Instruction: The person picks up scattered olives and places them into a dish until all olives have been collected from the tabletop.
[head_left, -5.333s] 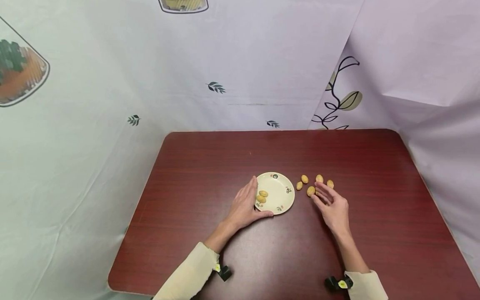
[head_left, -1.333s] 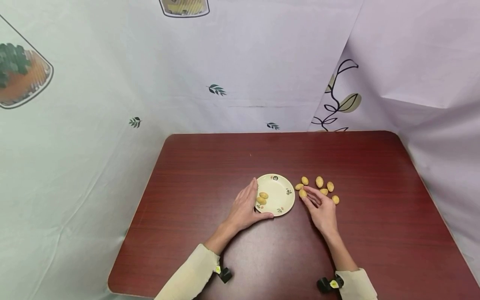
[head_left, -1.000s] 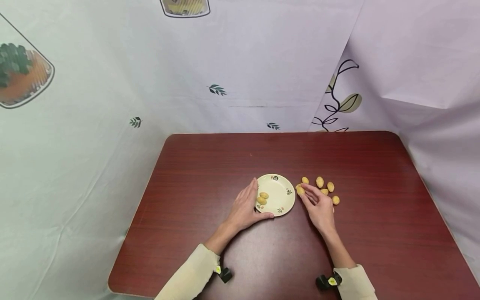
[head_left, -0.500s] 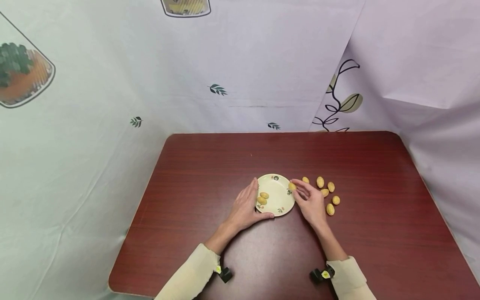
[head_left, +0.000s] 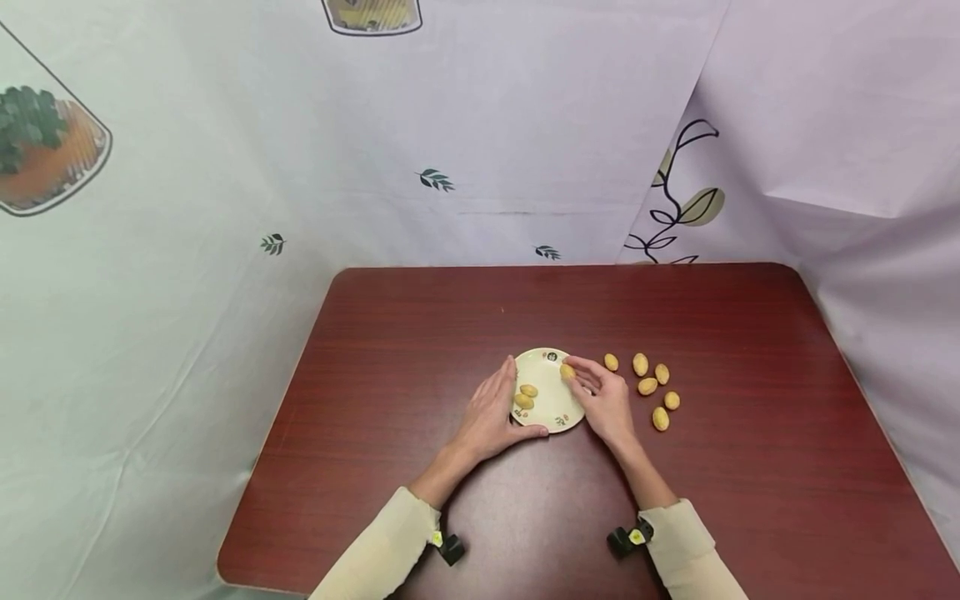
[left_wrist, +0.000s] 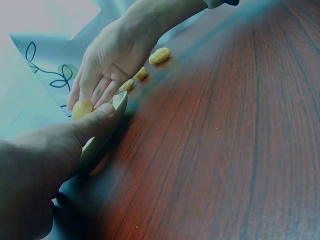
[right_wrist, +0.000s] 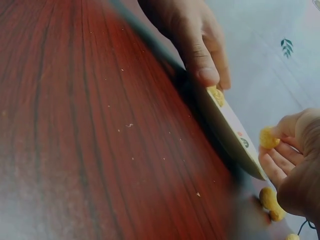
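A small cream plate (head_left: 551, 417) with printed motifs lies on the table. Two yellow-tan walnuts, one of them a front walnut (head_left: 523, 402), sit on its left part. My left hand (head_left: 489, 412) rests against the plate's left and near rim, fingers straight, thumb over the edge. Above the plate's right half, my right hand (head_left: 606, 404) pinches a walnut (head_left: 567, 372) between thumb and fingertips. In the right wrist view the held walnut (right_wrist: 269, 138) is above the rim, apart from it. Whether the palm hides another walnut cannot be told.
Several loose walnuts lie right of the plate, including a nearest walnut (head_left: 660, 418) and a leftmost walnut (head_left: 611, 362). The red-brown wooden table (head_left: 405, 350) has rounded corners. Printed pale cloth (head_left: 480, 125) hangs behind it and at both sides.
My right hand has moved left from the loose walnuts to above the plate, carrying a walnut. The walnut nearest the plate's right rim is no longer seen there. My left hand stays put.
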